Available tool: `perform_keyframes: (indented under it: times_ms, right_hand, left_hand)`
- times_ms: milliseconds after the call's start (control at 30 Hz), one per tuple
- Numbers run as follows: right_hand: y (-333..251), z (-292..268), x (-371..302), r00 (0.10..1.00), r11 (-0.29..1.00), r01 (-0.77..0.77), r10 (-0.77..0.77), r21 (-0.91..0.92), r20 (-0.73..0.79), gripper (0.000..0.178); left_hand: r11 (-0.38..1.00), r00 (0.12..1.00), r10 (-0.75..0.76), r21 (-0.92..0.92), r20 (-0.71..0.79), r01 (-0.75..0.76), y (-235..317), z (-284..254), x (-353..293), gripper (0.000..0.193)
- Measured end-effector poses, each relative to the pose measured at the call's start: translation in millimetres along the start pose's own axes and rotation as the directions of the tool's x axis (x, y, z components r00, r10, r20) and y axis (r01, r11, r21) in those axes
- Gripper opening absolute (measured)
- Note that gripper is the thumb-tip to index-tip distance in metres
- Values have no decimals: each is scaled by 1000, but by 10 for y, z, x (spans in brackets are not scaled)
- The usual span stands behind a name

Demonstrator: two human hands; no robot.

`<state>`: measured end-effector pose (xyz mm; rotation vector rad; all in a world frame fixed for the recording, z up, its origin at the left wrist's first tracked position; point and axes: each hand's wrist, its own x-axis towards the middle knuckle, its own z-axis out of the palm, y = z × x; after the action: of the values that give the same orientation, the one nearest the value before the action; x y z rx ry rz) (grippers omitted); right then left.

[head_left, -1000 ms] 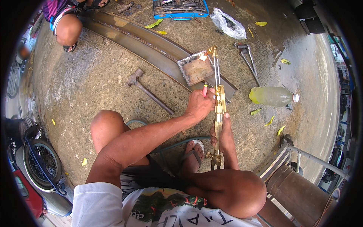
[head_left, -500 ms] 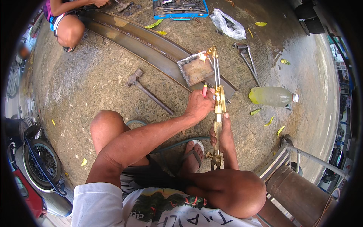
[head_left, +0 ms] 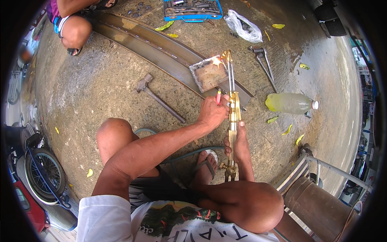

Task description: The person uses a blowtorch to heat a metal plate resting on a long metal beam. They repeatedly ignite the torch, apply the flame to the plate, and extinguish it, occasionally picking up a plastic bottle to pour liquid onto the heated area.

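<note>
My right hand (head_left: 240, 142) is wrapped round the handle of a brass cutting torch (head_left: 232, 139), held upright in the view with its head away from me. At the torch's head an orange-white glow (head_left: 217, 61) shows on the corner of a rusty square metal plate (head_left: 209, 76). My left hand (head_left: 213, 113) is closed against the torch's middle, by its brass valve fittings. A small pink lighter (head_left: 218, 98) sticks up from its fingers. The fingertips at the torch are partly hidden. The plate lies on the near end of long steel beams (head_left: 161, 60).
A hammer (head_left: 159, 99) lies left of the beams. To the right are a bottle of yellowish liquid (head_left: 290, 103) and a ratchet-like tool (head_left: 264, 66). Farther off are a blue socket set case (head_left: 193, 17) and a plastic bag (head_left: 244, 27). A person (head_left: 74, 30) squats at the far left.
My hands and the torch stay almost still, with the glow still on the plate. At the far left, the other person's hand and the tool near it have gone out of view.
</note>
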<state>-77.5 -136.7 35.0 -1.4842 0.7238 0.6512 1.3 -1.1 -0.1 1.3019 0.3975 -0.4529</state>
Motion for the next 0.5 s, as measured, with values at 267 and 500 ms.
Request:
perform_keyframes:
  times_ms: [267, 500]
  right_hand:
    - [3, -8, 6, 999, 1000, 27, -27, 2, 28, 72]
    - [6, 14, 18, 999, 1000, 28, -28, 0, 37, 72]
  left_hand:
    - [1000, 1000, 8, -8, -3, -8, -15, 3, 8, 45]
    - [1000, 1000, 15, -24, -7, -15, 0, -27, -2, 47]
